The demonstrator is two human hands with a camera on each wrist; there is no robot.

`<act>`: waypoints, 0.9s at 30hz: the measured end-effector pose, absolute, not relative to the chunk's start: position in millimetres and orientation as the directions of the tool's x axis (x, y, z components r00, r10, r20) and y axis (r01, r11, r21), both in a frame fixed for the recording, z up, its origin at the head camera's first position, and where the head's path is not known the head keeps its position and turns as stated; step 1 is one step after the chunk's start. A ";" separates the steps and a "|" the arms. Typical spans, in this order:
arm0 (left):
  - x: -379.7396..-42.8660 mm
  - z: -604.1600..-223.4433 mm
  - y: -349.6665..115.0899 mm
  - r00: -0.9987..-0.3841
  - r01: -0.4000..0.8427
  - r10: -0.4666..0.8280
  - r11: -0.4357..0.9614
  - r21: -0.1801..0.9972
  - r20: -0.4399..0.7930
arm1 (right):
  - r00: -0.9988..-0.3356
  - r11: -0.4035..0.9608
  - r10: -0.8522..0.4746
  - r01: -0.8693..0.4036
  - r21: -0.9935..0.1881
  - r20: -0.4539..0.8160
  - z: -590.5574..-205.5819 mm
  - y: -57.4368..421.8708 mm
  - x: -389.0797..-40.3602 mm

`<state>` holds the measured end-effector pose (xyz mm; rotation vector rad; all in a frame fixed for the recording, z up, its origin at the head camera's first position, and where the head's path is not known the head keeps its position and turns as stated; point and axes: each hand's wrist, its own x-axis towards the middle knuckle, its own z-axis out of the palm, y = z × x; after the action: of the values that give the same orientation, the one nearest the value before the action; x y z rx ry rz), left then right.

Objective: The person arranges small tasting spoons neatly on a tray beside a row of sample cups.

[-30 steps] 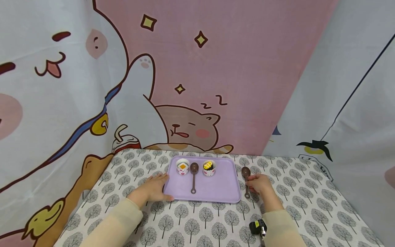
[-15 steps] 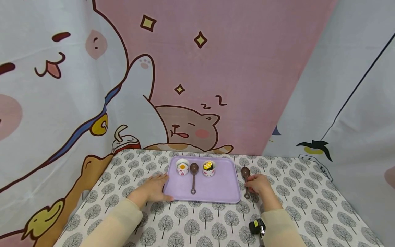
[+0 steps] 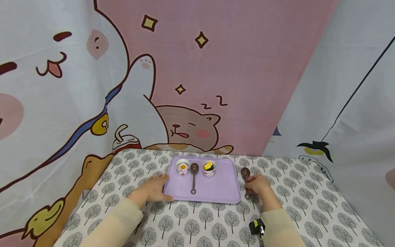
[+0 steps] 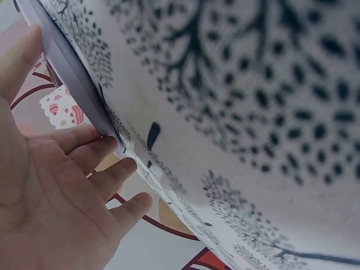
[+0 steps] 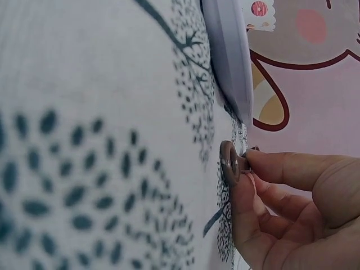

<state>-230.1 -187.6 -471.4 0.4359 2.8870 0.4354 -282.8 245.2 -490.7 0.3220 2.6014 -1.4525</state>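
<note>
My left hand (image 3: 155, 188) touches the left edge of a lilac tray (image 3: 213, 192), its fingers spread and fairly straight; the left wrist view shows fingertips against the tray's rim. On the tray lie a brown spoon (image 3: 193, 178) and two small patterned paper cups. The left cup (image 3: 182, 171) has white and orange contents; the other cup (image 3: 209, 172) has yellow pieces over something dark. Just right of the tray, my right hand (image 3: 259, 185) pinches the handle of a second brown spoon (image 3: 245, 172) between thumb and fingers. Its ring end (image 5: 229, 163) shows in the right wrist view.
A tree-print cloth (image 3: 191, 230) covers the table. Near my right sleeve is a small black device (image 3: 256, 226) with a yellow-green mark. A cartoon-printed curtain (image 3: 240, 68) hangs along the table's back edge.
Both hands stay almost still. The second spoon's handle end has shifted very slightly toward me, with my right fingers still on it.
</note>
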 end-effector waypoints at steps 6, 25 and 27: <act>-230.2 -471.4 -187.3 -0.939 0.259 0.314 0.912 0.318 -0.136 | -0.962 0.495 0.115 0.271 -0.826 -0.247 -486.1 242.6 -279.5; -229.4 -471.1 -187.3 -0.937 0.266 0.320 0.912 0.311 -0.137 | -0.963 0.441 0.084 0.267 -0.857 -0.256 -482.3 242.4 -273.0; -229.4 -471.3 -187.3 -0.938 0.265 0.319 0.912 0.313 -0.135 | -0.963 0.439 0.087 0.269 -0.858 -0.257 -482.8 242.6 -272.9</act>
<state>-229.4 -187.3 -471.3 0.4457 2.8913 0.4359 -272.9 242.6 -482.8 0.3140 2.5124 -1.5462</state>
